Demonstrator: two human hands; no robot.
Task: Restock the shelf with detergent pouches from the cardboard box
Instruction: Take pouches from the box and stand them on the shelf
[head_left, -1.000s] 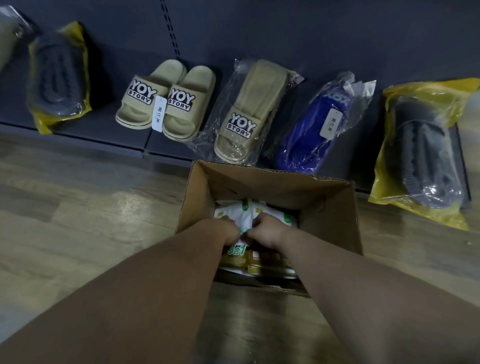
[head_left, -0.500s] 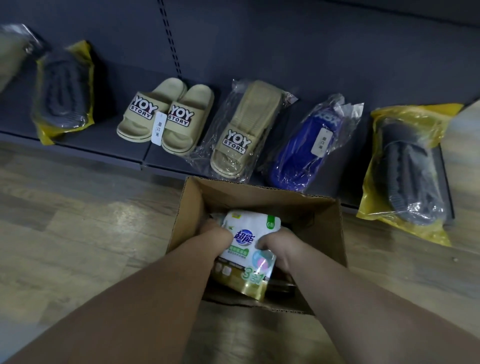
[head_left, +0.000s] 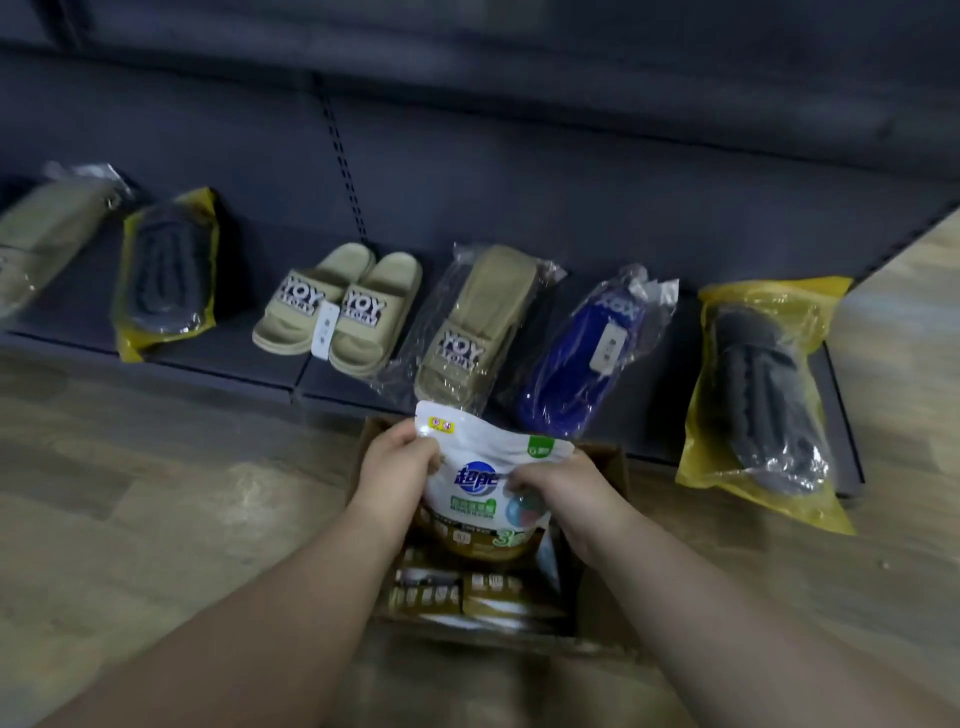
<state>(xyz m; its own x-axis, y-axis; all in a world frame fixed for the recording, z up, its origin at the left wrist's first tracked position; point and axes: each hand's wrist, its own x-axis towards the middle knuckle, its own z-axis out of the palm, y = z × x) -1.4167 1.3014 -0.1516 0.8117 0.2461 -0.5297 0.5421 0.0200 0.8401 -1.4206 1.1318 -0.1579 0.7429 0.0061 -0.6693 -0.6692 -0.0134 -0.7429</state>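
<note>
Both hands grip one white detergent pouch (head_left: 480, 470) held upright above the open cardboard box (head_left: 613, 499): the left hand (head_left: 397, 465) closed on its upper left edge, the right hand (head_left: 558, 486) closed on its right side. More pouches (head_left: 470, 592) lie inside the box (gold bottoms showing), which stands on the wooden floor (head_left: 156, 493) just before the front edge of the dark shelf (head_left: 260, 364). Slippers (head_left: 337, 306) sit along that shelf.
</note>
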